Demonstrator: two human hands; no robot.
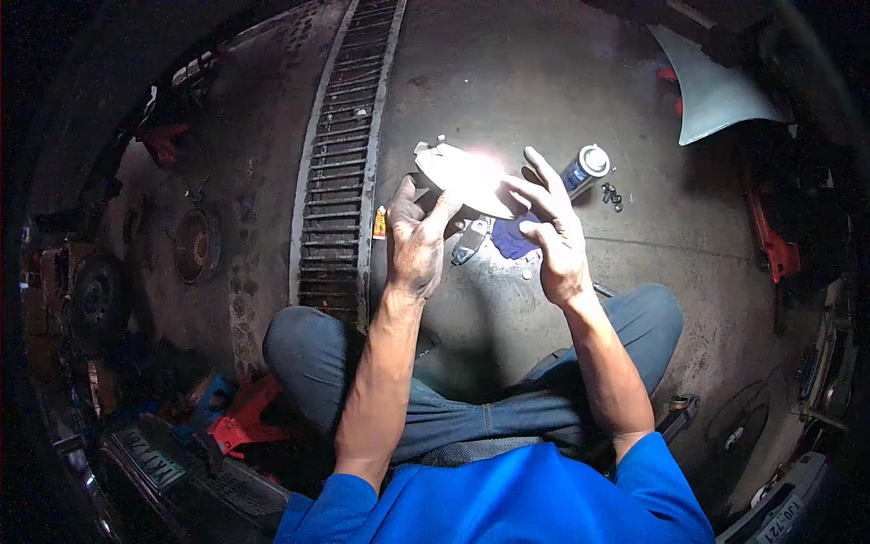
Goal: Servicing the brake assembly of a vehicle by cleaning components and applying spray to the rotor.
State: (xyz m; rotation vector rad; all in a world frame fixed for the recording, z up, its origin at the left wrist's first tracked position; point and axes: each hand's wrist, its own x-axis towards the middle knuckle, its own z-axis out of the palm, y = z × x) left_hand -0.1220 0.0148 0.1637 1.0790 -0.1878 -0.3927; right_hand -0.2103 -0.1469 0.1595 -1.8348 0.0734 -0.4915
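A brake pad [467,179], washed out white by bright light, is held up in front of me with small tabs at its left end. My left hand [419,238] pinches that end, its thumb lying along the near edge. At the other end my right hand [555,234] has fingertips and thumb about the rim, while one finger sticks up free. Below them on the floor lie another brake pad [470,242] and a dark blue cloth [515,238], partly hidden by my right hand. Glare hides the held pad's surface detail.
A spray can [592,163] stands beyond my right hand, with small black parts [613,197] beside it. An orange packet [379,223] lies by the floor grate [337,181]. Red stands [249,417] and a grey panel [720,86] lie farther out.
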